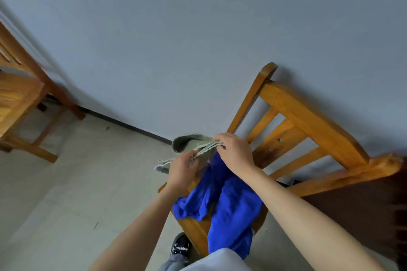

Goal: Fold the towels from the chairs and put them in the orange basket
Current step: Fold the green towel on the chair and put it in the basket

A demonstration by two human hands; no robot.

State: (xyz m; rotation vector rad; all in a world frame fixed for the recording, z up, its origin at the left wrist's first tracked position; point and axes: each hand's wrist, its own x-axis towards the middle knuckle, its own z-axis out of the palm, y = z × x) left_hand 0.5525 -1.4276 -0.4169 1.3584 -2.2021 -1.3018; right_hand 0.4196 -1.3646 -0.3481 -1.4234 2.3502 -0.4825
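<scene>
A pale green towel [189, 142] is held folded in the air above a wooden chair [308, 121]. My left hand [181, 170] pinches its near edge and my right hand [234, 149] grips its far edge. A bright blue towel [229, 204] lies crumpled on the chair's seat below my hands and hangs over the front edge. The orange basket is not in view.
A second wooden chair [19, 97] stands at the left against the grey wall. Pale floor tiles [77, 193] stretch between the two chairs. My black shoe [180, 246] is beside the near chair's front leg.
</scene>
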